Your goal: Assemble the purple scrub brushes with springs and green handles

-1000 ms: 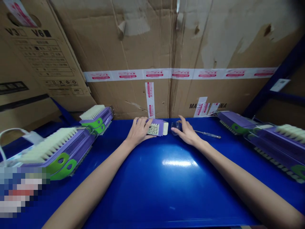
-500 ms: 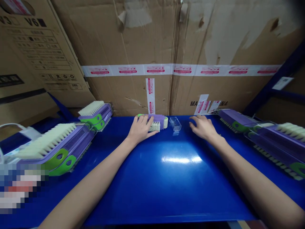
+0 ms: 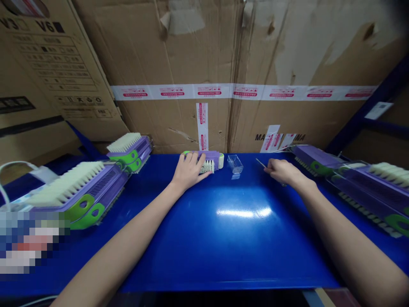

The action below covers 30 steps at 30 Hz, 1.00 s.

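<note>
Purple brush (image 3: 212, 158) looks light, stiff, best held across body, as our left hand (image 3: 188, 171) does; right hand (image 3: 282, 171) grips screwdriver (image 3: 261, 163).

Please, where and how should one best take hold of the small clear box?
Probably pinch the clear box by its flat near and far walls, coming from the right: the purple brush lies close on its left, while the gap towards the right hand is wider.

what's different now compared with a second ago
The right hand has let go of the clear box, moved to the right and taken hold of the screwdriver, which was lying on the table. The left hand stays on the purple brush, and the box stands near the brush's end.
</note>
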Each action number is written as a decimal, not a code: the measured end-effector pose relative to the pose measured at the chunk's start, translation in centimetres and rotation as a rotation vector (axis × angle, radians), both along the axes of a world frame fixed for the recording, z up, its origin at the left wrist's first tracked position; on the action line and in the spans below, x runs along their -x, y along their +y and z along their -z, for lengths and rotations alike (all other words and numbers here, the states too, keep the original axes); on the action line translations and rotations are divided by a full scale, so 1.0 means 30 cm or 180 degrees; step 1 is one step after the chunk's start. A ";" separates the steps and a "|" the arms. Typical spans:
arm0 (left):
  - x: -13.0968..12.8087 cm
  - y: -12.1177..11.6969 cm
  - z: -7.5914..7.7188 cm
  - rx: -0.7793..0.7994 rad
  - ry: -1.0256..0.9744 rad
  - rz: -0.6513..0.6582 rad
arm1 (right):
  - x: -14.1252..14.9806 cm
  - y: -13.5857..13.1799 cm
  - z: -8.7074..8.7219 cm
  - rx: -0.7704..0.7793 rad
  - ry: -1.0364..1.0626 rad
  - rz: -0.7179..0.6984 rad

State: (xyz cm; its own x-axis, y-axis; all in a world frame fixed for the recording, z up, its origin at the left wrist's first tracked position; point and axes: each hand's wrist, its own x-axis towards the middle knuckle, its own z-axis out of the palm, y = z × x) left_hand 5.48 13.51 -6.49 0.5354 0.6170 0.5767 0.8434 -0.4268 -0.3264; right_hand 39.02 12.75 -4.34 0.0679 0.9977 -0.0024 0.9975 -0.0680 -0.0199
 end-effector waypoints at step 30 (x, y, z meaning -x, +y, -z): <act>-0.162 0.111 -0.135 0.1650 -0.0719 0.0272 | 0.363 -0.097 -0.081 -0.1173 0.0351 -0.0646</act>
